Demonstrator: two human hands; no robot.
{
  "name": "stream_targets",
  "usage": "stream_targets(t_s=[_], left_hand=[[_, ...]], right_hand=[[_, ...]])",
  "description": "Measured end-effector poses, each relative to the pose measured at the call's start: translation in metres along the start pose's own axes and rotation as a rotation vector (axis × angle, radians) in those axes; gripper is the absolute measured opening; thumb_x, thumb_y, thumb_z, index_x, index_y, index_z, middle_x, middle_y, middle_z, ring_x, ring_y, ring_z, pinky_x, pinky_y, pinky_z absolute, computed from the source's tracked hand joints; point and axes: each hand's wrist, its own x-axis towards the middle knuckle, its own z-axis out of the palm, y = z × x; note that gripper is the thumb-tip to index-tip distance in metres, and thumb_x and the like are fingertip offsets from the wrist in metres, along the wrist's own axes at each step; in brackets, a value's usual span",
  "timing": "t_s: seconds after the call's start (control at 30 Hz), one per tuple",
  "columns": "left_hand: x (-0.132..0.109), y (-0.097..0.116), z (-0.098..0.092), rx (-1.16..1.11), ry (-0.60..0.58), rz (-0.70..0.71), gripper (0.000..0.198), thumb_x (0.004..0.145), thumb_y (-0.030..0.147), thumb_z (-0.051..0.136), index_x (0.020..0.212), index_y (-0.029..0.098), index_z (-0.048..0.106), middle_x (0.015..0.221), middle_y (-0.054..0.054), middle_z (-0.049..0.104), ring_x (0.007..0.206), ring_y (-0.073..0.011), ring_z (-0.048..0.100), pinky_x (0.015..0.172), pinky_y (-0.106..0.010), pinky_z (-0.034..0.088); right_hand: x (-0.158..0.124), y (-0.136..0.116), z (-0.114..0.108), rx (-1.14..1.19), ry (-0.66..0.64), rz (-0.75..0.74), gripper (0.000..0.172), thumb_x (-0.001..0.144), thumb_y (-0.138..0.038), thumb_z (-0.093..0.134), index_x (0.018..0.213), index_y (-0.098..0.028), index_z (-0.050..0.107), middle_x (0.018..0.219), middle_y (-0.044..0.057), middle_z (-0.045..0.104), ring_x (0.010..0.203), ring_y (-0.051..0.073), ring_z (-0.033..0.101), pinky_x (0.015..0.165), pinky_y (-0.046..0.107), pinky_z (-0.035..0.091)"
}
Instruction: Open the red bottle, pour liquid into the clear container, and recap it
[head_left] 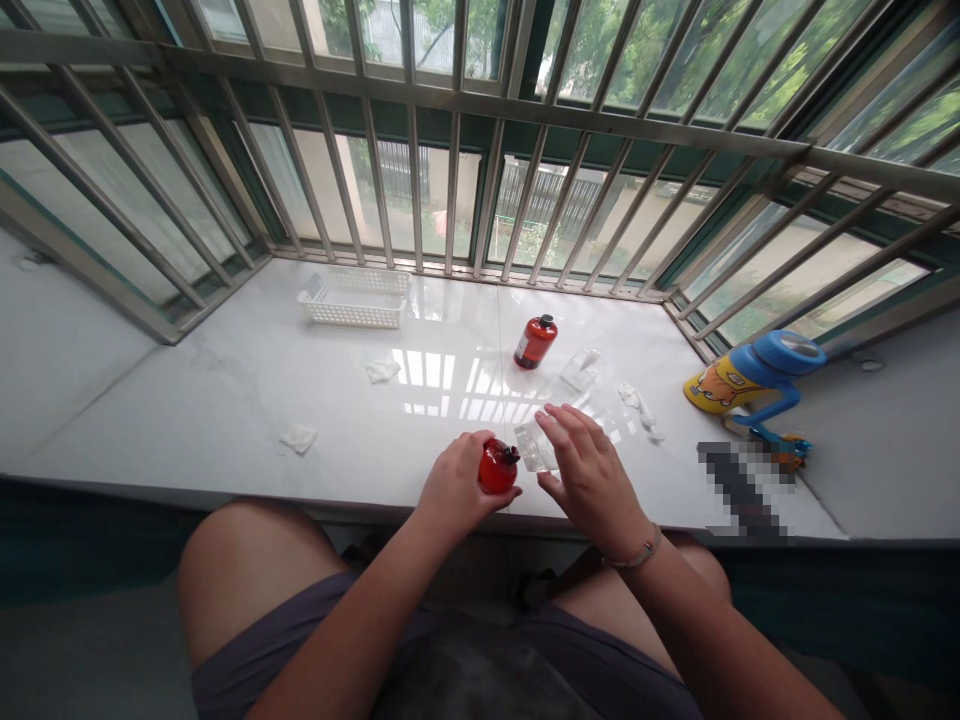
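My left hand (459, 478) is wrapped round a red bottle (498, 468) with a dark top, near the counter's front edge. Just right of it, a small clear plastic container (531, 448) sits between the fingertips and thumb of my right hand (592, 470). The container's far side is hidden behind those fingers. Farther back stands a second red bottle (537, 343) with a black cap and a pale label. Another clear plastic piece (581, 369) lies on the counter to the right of that bottle.
A white perforated basket (356, 316) stands at the back left. Crumpled white tissues (382, 371) lie on the white counter (225, 400), another tissue (636, 408) toward the right. At the right are a blue-and-yellow drink bottle (739, 378) and a blurred-out dark object (739, 490). Metal bars (450, 190) line the window.
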Motion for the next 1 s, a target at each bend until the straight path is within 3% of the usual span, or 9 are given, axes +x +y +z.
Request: stream_targets(t_s=[1.0], left_hand=[[-0.0001, 0.0001, 0.0002, 0.017, -0.001, -0.001, 0.082, 0.071, 0.035, 0.102, 0.134, 0.029, 0.050, 0.126, -0.006, 0.067, 0.116, -0.0326, 0.067, 0.101, -0.050, 0.057]], right_hand=[[0.0026, 0.0026, -0.0039, -0.045, -0.005, -0.039, 0.092, 0.087, -0.003, 0.067, 0.169, -0.024, 0.031, 0.162, 0.016, 0.051, 0.153, 0.038, 0.044, 0.122, 0.059, 0.047]])
